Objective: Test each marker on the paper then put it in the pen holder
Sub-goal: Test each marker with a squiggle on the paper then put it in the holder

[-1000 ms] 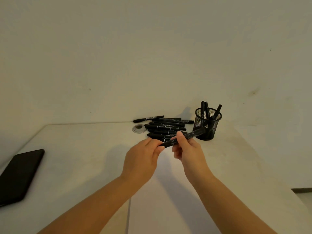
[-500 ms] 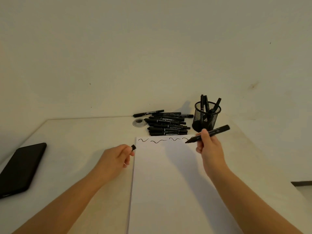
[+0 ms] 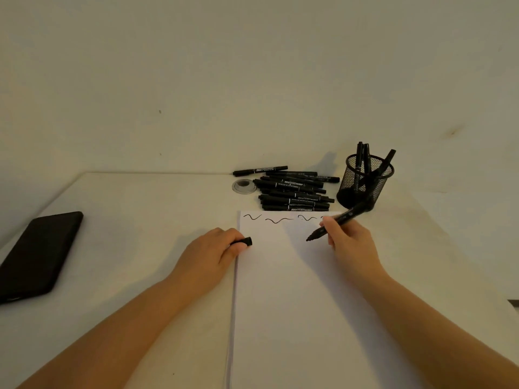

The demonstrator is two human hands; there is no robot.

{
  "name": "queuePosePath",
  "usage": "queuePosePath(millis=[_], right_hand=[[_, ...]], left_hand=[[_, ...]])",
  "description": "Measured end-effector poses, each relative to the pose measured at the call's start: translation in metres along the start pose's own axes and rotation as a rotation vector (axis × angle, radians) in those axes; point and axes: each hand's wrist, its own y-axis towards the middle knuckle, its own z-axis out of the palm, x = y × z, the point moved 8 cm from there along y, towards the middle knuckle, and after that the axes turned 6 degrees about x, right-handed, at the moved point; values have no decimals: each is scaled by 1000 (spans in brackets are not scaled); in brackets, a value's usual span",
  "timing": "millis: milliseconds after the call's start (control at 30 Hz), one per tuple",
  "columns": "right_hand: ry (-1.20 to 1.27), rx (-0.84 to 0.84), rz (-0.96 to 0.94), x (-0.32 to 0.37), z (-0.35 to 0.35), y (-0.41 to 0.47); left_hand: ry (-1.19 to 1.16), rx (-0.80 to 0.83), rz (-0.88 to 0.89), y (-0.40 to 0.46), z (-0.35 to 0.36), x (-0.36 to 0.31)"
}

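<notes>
Two hands work over the worktop [image 3: 140, 226]. At the far left lies a black phone [image 3: 39, 254], apart from the work. The left hand [image 3: 209, 255] rests at the left edge of the paper [image 3: 280, 304], fingers curled around the removed cap [image 3: 245, 242]; holding it there also steadies the sheet. Three full squiggles [image 3: 279, 219] run along the top edge, with a fourth partly hidden behind the right hand. Beyond them lies the pile of untested markers [image 3: 292, 189], beside a small clear disc [image 3: 243, 186]. The right hand [image 3: 348, 242] grips the uncapped marker [image 3: 341, 220] in a writing hold, tip pointing down-left, just above the sheet as far as can be judged. Lower the tip onto blank paper below the existing row, draw one short wave with light pressure, and confirm a dark unbroken line. Recap firmly before moving to the mesh pen holder [image 3: 365, 178] at right, which already contains several markers.
</notes>
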Motion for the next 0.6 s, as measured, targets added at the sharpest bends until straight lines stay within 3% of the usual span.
queuePosePath(millis=[233,400,600], right_hand=[[21,214,-26,34,79,24],[35,113,-154,31,93,22],[-12,194,-225,36,103,21]], left_hand=[[-35,23,8,1,2,4],[-63,48,15,1,2,6],[-92,75,10,3,2,9]])
